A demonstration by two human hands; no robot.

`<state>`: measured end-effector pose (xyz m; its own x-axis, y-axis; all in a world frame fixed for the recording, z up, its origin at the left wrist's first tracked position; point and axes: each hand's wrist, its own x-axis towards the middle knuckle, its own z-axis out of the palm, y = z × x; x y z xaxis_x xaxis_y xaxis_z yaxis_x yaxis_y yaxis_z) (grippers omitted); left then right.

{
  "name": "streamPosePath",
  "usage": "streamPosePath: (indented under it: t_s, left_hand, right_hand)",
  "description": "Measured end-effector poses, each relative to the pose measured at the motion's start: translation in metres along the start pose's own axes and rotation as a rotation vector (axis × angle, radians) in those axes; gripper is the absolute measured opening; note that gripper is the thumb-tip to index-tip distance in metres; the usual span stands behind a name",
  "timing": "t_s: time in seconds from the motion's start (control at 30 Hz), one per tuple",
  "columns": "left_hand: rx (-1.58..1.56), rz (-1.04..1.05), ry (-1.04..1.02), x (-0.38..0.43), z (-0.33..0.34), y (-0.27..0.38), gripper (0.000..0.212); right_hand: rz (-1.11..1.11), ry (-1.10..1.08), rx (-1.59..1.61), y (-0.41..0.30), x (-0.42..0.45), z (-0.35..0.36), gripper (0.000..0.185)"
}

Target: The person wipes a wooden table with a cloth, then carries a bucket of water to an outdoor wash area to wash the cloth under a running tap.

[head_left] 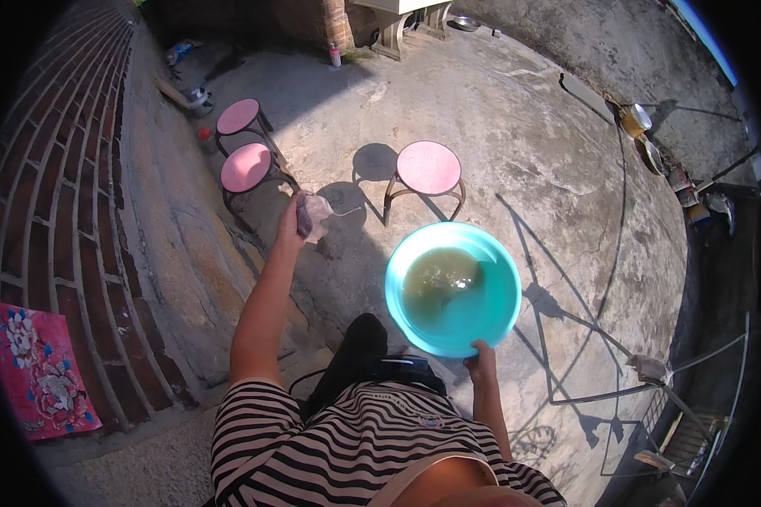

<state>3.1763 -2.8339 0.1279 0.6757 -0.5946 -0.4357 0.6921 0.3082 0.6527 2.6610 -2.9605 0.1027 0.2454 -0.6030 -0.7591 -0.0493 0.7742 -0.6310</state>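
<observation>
My left hand (288, 223) is stretched out ahead, closed around a crumpled, pinkish-grey cloth (317, 218) with a loose string-like end trailing to the right. My right hand (481, 364) grips the near rim of a round turquoise plastic basin (491, 317). Murky brownish water (441, 285) covers part of the basin's bottom, gathered towards its left side. Just beyond the basin stands a round stool with a pink seat (429, 167). Two similar stools (246, 167) stand close together past my left hand, one behind the other.
A brick wall (70, 266) with a pink floral sheet (44, 374) runs along the left. On the concrete floor are a pump bottle (335, 55), a metal bowl (467, 24) and a bucket (636, 120). A metal rack (653, 374) stands at right.
</observation>
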Motion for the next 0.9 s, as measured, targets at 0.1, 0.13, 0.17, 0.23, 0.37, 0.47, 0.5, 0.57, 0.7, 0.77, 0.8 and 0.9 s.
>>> streamPosePath:
  t_s: [0.1, 0.13, 0.17, 0.23, 0.37, 0.47, 0.5, 0.57, 0.7, 0.77, 0.8, 0.9]
  left_hand:
    - [-0.015, 0.044, 0.134, 0.029, -0.049, 0.055, 0.03]
    - [-0.012, 0.083, 0.176, 0.04, -0.064, 0.075, 0.029]
    - [-0.01, 0.11, 0.228, 0.049, -0.083, 0.089, 0.029]
    - [-0.023, 0.125, 0.247, 0.067, -0.103, 0.108, 0.029]
    - [-0.049, 0.16, 0.195, 0.111, -0.17, 0.17, 0.034]
    - [-0.091, 0.157, 0.211, 0.156, -0.169, 0.199, 0.027]
    - [-0.077, 0.174, 0.325, 0.179, -0.153, 0.219, 0.026]
    - [-0.107, 0.203, 0.406, 0.229, -0.161, 0.237, 0.026]
    - [-0.049, 0.269, 0.465, 0.298, -0.214, 0.262, 0.033]
    - [-0.088, 0.246, 0.486, 0.34, -0.209, 0.265, 0.033]
    - [-0.082, 0.242, 0.518, 0.354, -0.211, 0.288, 0.033]
    - [-0.021, 0.344, 0.551, 0.36, -0.226, 0.347, 0.033]
  right_hand:
    - [0.064, 0.083, 0.113, -0.027, 0.031, 0.017, 0.022]
    - [0.053, 0.105, 0.182, -0.038, 0.038, 0.03, 0.019]
    - [0.06, 0.169, 0.189, -0.048, 0.045, 0.039, 0.013]
    - [0.019, 0.162, 0.304, -0.047, 0.08, 0.027, 0.018]
    - [0.004, 0.375, 0.358, -0.087, 0.118, 0.075, 0.019]
    - [-0.131, 0.4, 0.201, -0.108, 0.182, 0.066, 0.03]
    - [-0.322, 0.356, -0.027, -0.1, 0.205, 0.052, 0.034]
    - [-0.851, 0.392, -0.695, -0.088, 0.248, 0.026, 0.042]
    - [-1.137, 0.418, -0.863, -0.133, 0.342, 0.064, 0.046]
    - [-1.219, 0.485, -0.846, -0.185, 0.375, 0.074, 0.045]
    - [-1.124, 0.528, -0.794, -0.2, 0.387, 0.096, 0.037]
    - [-0.392, 0.539, 0.083, -0.269, 0.462, 0.222, 0.019]
